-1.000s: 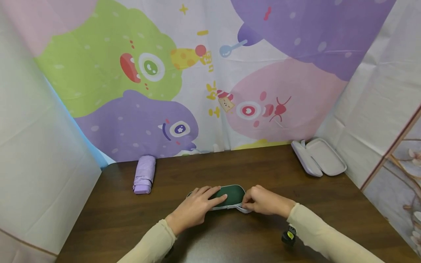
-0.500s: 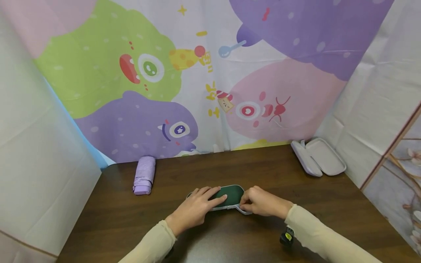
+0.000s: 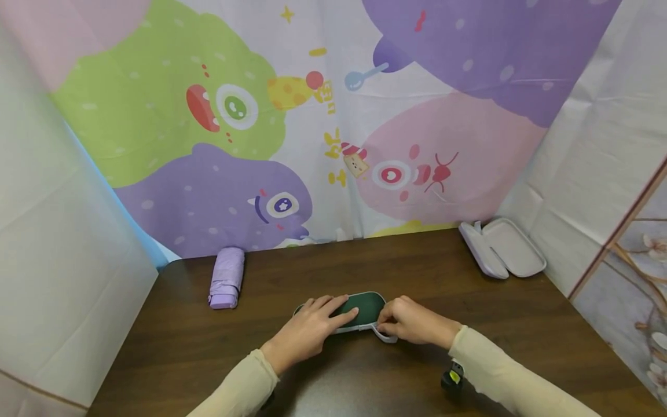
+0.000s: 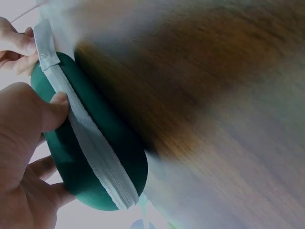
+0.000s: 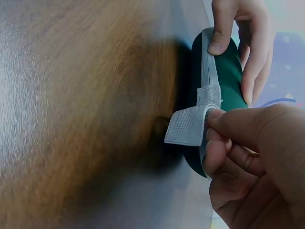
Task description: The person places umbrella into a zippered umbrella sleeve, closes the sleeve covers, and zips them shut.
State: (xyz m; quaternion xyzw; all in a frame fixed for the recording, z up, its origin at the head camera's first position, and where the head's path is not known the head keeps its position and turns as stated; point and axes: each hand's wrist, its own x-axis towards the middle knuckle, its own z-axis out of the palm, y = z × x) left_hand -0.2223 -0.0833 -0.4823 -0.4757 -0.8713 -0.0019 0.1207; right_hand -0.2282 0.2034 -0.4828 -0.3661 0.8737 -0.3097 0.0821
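Observation:
A dark green zip-up glasses case (image 3: 368,307) lies on the table before me, with a grey zip band (image 4: 97,143) along its side. My left hand (image 3: 307,333) holds it at the left, thumb against the band and fingers spread over the shell. At the right end my right hand (image 3: 411,319) pinches at the zip between thumb and curled forefinger. The zipper pull is mostly hidden by those fingertips. Beside them a grey fabric strap (image 5: 187,126) sticks out from the case end. In the left wrist view the right fingers (image 4: 16,43) touch near this strap.
A folded lilac umbrella (image 3: 227,278) lies at the back left of the brown table (image 3: 333,382). Toward the back right stands an opened pale glasses case (image 3: 513,247). A cartoon-printed cloth (image 3: 333,116) hangs behind the table, with pale cloth walls at both sides.
My right hand has shifted slightly left along the end of the green case, and more of the strap shows. The left hand stays in place on the case.

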